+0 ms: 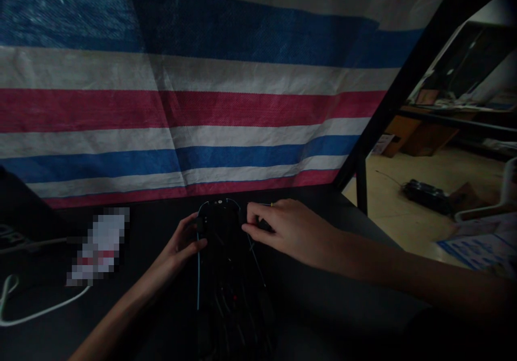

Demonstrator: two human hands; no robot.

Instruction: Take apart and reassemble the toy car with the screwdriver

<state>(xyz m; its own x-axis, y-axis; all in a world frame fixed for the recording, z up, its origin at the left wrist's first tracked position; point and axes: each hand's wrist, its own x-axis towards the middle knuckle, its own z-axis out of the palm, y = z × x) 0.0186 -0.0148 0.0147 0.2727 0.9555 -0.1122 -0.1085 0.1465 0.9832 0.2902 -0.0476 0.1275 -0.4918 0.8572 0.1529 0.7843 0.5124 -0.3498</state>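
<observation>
A dark device with thin blue wires lies on the dark table in front of me, hard to make out in the dim light. My left hand grips its left edge, fingers curled around it near a blue wire. My right hand rests on its upper right part, fingers closed in a pinch on a small dark piece there.
A striped red, white and blue tarp hangs right behind the table. A white cable and a blurred white item lie at left. At right a black frame post borders an open floor with boxes.
</observation>
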